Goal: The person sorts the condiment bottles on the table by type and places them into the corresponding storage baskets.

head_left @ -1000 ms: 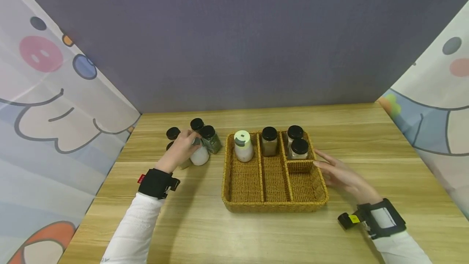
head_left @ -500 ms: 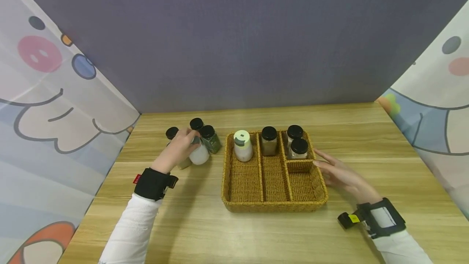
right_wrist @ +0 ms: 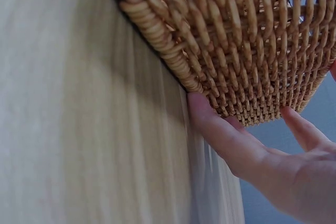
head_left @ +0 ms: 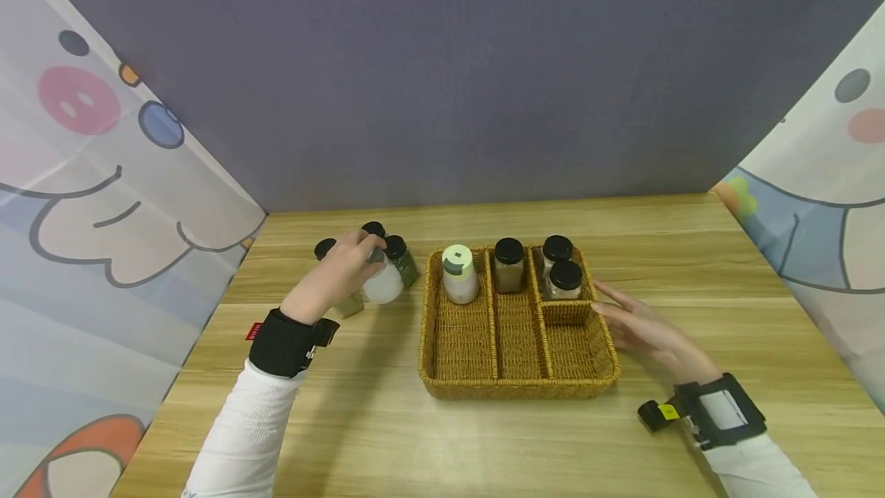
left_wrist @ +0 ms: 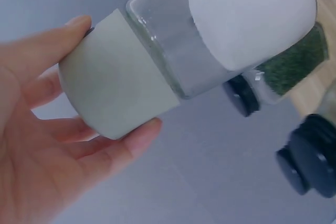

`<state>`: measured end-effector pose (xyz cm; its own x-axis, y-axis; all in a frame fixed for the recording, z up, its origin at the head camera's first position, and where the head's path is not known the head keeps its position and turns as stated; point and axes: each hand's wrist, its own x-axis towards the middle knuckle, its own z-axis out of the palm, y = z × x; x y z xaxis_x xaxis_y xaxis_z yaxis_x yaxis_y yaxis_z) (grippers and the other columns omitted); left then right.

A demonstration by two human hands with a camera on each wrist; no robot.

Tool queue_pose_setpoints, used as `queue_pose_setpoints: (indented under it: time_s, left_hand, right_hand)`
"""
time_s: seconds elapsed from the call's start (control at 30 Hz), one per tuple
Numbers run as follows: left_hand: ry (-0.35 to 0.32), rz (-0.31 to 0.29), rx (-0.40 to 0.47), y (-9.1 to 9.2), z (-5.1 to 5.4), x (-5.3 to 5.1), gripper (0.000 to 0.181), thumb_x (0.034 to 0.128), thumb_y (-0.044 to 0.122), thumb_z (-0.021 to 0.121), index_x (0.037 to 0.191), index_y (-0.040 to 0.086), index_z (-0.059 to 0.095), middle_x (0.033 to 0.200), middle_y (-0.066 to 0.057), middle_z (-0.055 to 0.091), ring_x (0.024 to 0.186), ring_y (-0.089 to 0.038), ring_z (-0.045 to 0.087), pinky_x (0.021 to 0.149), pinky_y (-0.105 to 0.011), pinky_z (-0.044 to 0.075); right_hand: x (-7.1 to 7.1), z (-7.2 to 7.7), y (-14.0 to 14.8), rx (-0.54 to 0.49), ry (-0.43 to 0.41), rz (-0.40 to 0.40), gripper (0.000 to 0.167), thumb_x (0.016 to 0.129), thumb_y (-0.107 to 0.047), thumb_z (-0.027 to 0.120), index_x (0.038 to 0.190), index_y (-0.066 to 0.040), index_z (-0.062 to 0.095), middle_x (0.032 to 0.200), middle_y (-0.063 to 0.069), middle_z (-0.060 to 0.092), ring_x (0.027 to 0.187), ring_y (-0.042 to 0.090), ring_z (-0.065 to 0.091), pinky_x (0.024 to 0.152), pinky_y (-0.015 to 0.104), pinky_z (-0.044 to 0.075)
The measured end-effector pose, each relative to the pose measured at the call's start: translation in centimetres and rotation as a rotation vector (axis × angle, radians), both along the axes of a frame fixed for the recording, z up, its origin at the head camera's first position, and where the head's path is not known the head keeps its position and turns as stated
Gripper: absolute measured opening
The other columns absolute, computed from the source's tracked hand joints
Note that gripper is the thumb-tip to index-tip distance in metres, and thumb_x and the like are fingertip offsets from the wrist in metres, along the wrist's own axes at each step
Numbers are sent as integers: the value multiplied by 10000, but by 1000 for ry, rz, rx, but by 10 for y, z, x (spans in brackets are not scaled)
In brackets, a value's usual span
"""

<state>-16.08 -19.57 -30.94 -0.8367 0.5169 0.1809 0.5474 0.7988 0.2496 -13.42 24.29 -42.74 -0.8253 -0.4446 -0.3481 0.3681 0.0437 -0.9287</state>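
My left hand [head_left: 337, 273] pinches the pale grey-green cap [left_wrist: 118, 77] of a clear glass seasoning jar [head_left: 384, 284] partly filled with white powder. The left wrist view shows thumb and fingers curled round that cap; whether the jar's base touches the table I cannot tell. Close by stand several black-capped jars, one holding green flakes [left_wrist: 296, 61]. My right hand [head_left: 650, 338] is at the right side of a woven basket [head_left: 512, 389], its extended fingers touching the outer wall, as the right wrist view [right_wrist: 262, 153] also shows.
Inside the basket, a white-filled shaker with a pale cap [head_left: 459, 283] stands in the left compartment. A black-capped jar [head_left: 509, 271] occupies the middle one, and two more jars [head_left: 565, 283] the back right one. A grey panel [head_left: 442, 83] rises behind the wooden table [head_left: 429, 452].
The white-filled jar in my left hand has shifted slightly right and away from me, now covering more of the green-flake jar. The right hand and basket stay put.
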Motion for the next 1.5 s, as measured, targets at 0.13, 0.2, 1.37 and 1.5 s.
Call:
queue_pose_setpoints:
  time_s: [0.13,0.2,1.37,1.5]
  left_hand:
    - [59,-42,13,6,6,4,266,831,60,602,1081,-7,538,991,-171,501,845,-281,489,695,-355,432]
    - [95,-65,15,9,8,5,253,824,60,612,1060,-3,548,972,-157,505,816,-263,484,677,-338,428]
    - [277,-302,-25,69,27,27,220,799,101,652,973,-9,575,910,-127,503,784,-217,491,640,-267,461]
    - [278,-340,-25,76,24,27,217,795,106,657,960,-6,571,909,-127,503,783,-217,511,648,-269,469]
  right_hand:
    - [0,0,0,5,14,0,714,936,-274,433,1418,-133,-74,1401,292,124,1256,382,245,972,517,305]
    - [0,0,0,12,25,2,710,938,-274,427,1417,-124,-75,1401,297,112,1260,394,223,974,522,297]
    - [-1,2,0,-12,-4,15,722,935,-283,431,1413,-124,-87,1388,326,81,1256,442,192,955,541,314]
    - [-1,2,0,-28,-19,9,729,932,-280,438,1413,-127,-89,1384,327,94,1245,420,247,957,537,316]
